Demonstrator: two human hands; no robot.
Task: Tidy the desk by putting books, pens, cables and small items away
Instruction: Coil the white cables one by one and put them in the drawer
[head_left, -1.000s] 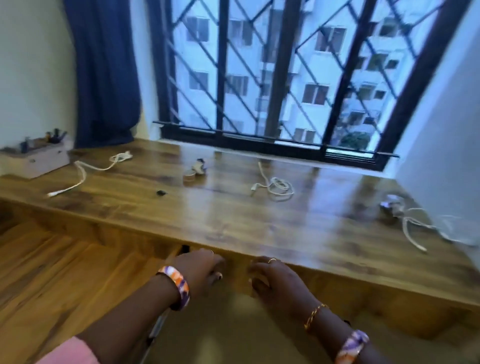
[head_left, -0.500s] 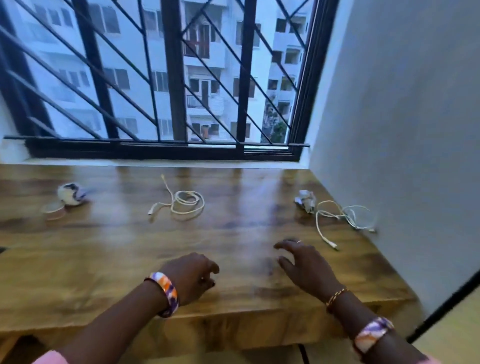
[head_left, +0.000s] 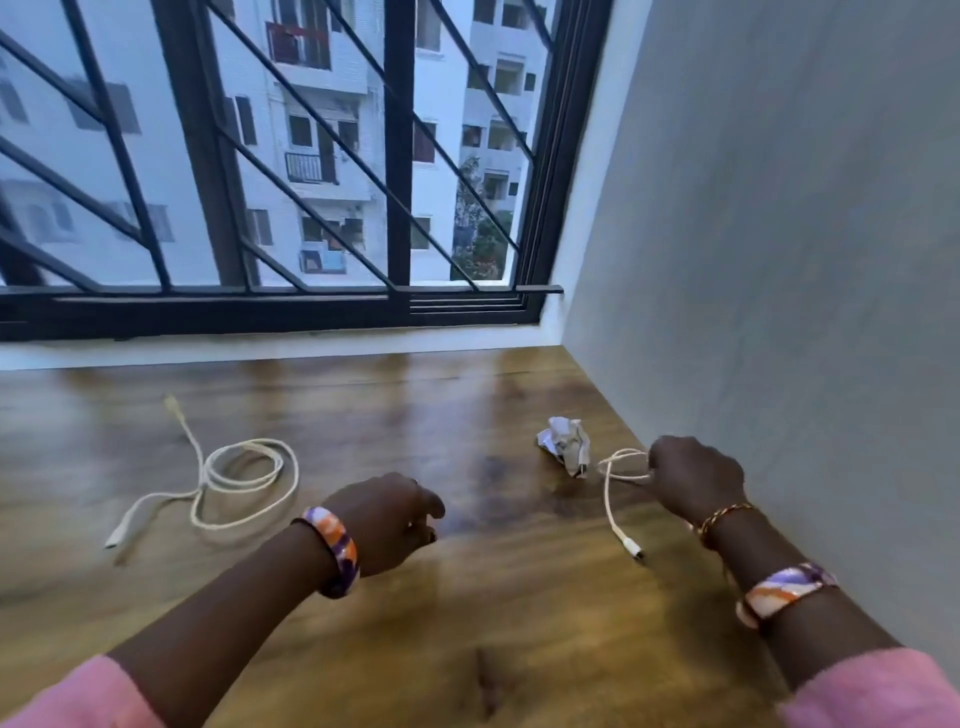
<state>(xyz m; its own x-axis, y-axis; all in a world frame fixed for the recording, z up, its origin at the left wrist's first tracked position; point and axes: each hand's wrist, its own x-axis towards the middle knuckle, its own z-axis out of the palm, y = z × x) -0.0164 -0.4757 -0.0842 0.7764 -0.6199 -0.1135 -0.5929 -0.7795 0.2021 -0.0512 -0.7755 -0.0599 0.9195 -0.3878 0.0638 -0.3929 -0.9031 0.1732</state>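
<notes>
Worktop: brown wood grain. 2 cables: off-white. Crumpled paper: white-grey. 2 wrist bangles: orange, purple, white swirl. Chain bracelet: gold. Sleeves: pink. Window grille: black. Wall: grey.

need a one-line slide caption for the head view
Right hand grips a white cable beside crumpled paper on the wooden desk; left hand hovers empty near a second looped cable.
</notes>
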